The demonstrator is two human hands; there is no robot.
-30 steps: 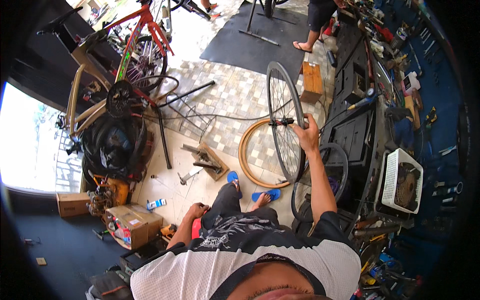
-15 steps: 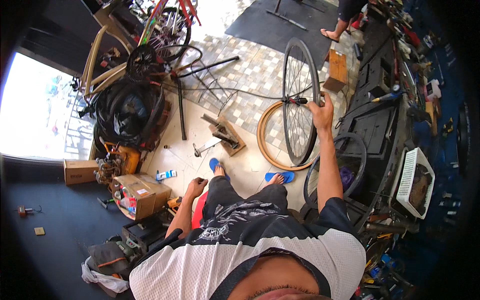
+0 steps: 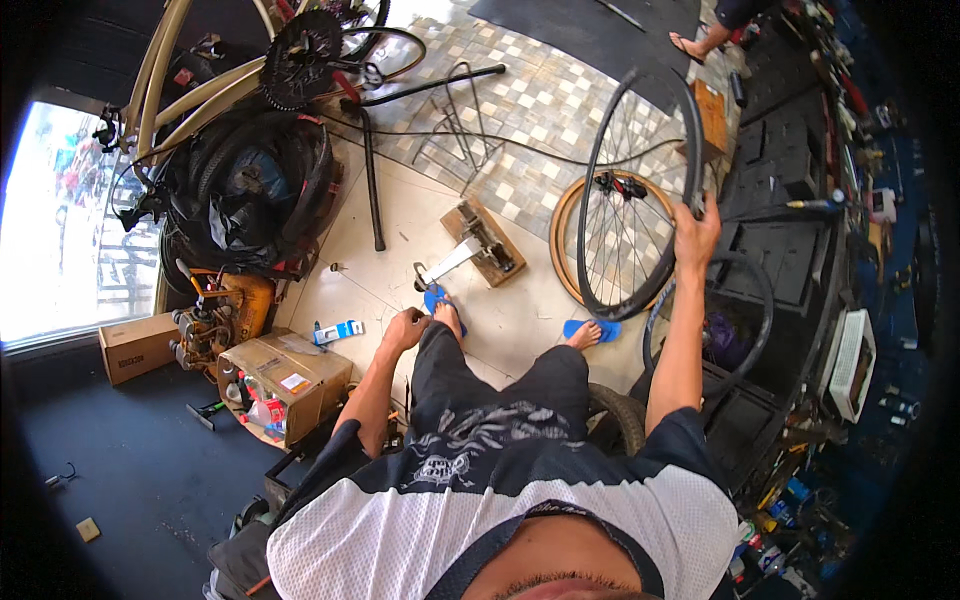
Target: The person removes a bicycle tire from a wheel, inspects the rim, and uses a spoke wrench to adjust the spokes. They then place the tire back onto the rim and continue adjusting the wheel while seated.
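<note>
My right hand [image 3: 695, 235] is closed around the tyre at the right side of a spoked bicycle wheel [image 3: 692, 150] with a black tyre. The wheel leans at a slant, its lower edge near the floor, and its dark hub [image 3: 620, 186] shows between the spokes. Behind it lies a tan-edged tyre [image 3: 558, 245] on the tiles. My left hand [image 3: 405, 328] hangs beside my left knee, fingers curled in and apparently holding nothing. In front of my feet, a metal wheel stand on a wooden block [image 3: 485, 243] rests on the floor.
At the left are a heap of black tyres [image 3: 245, 190], a beige bike frame [image 3: 205, 95], an orange machine [image 3: 240, 300] and an open cardboard box [image 3: 300, 375]. A dark cabinet [image 3: 765, 240] runs along the right, with a wooden box [image 3: 708, 120] near it. Another person's foot [image 3: 688, 46] is far right.
The wheel has turned and tilted more, with my right hand moving right and slightly lower along with it. My left hand has come down to my knee. The whole view has shifted.
</note>
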